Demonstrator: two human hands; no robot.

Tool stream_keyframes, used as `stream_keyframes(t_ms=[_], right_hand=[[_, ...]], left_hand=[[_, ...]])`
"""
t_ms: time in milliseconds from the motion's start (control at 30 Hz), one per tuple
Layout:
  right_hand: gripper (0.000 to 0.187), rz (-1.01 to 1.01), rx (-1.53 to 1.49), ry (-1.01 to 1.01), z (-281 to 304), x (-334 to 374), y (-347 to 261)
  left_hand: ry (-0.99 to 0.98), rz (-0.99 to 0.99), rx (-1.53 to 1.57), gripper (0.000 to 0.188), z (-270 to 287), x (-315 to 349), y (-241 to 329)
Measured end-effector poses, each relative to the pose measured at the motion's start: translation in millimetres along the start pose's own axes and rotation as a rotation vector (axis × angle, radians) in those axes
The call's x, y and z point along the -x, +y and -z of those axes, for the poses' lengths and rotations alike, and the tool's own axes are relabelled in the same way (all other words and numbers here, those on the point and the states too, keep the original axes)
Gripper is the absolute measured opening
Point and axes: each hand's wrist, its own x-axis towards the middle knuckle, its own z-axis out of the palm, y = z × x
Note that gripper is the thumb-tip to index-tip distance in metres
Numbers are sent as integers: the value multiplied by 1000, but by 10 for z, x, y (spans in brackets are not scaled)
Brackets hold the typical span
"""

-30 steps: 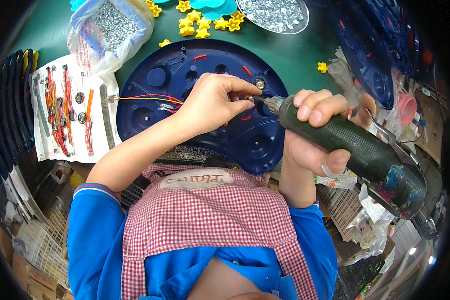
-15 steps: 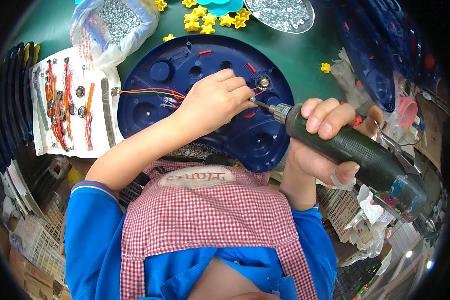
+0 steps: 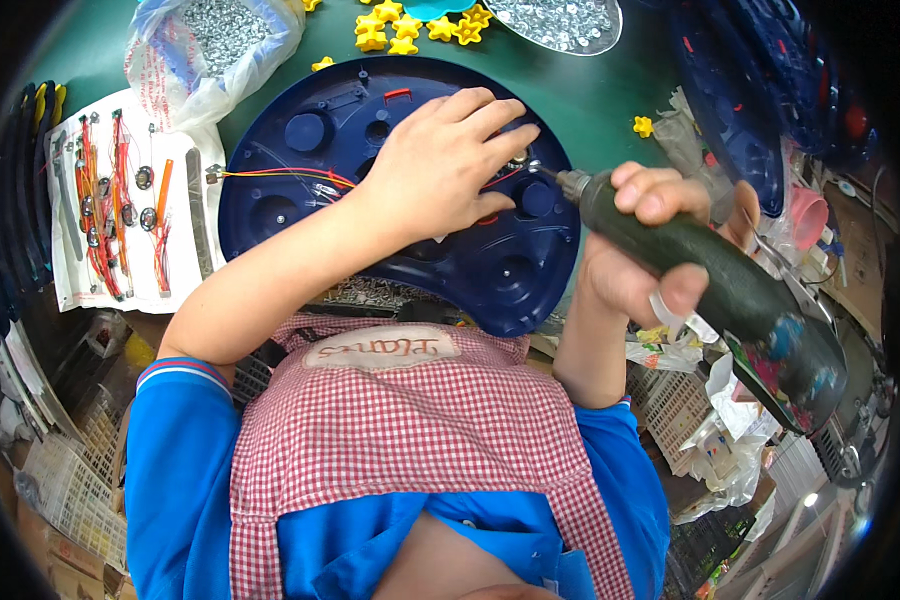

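A dark blue plastic shell [image 3: 355,85] with a rounded outline lies on the table in front of me. Over its middle, my left hand [image 3: 435,165] is spread with the fingers apart, the fingertips close to a small round speaker [image 3: 518,158] that they partly cover. Red and yellow wires [image 3: 290,174] run from the shell's left edge and pass beneath this hand. My right hand [image 3: 635,240] grips a dark green power screwdriver [image 3: 705,255], its bit pointing left at the shell's right side near the speaker. A small shiny piece shows at the bit, too small to name.
White sheet [image 3: 70,290] with wired speakers lies left. Beyond the shell are a plastic bag [image 3: 160,75] of screws, yellow star-shaped pieces [image 3: 403,46] and a metal dish [image 3: 618,30] of small clear-looking parts. More blue shells [image 3: 735,130] are stacked at right.
My left hand has opened from a pinch near the bit and spread its fingers toward the speaker. The screwdriver has lifted slightly, and the whole view has shifted a little.
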Motion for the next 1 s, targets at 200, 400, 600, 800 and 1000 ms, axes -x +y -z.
stream_keyframes(t_ms=[200,400,600,800,1000], right_hand=[[81,-39,42,-23,56,-97,64],[76,-43,56,-25,13,-62,128],[73,-76,60,-232,169,-82,176],[79,-41,-164,-197,142,-198,108],[80,-230,-30,-181,-202,30,354]], left_hand=[[2,9,-7,48,-105,39,-78],[22,1,9,47,-118,45,-81],[31,-2,18,47,-140,55,-98],[-156,136,123,35,245,155,-22],[-161,113,138,27,247,319,22]])
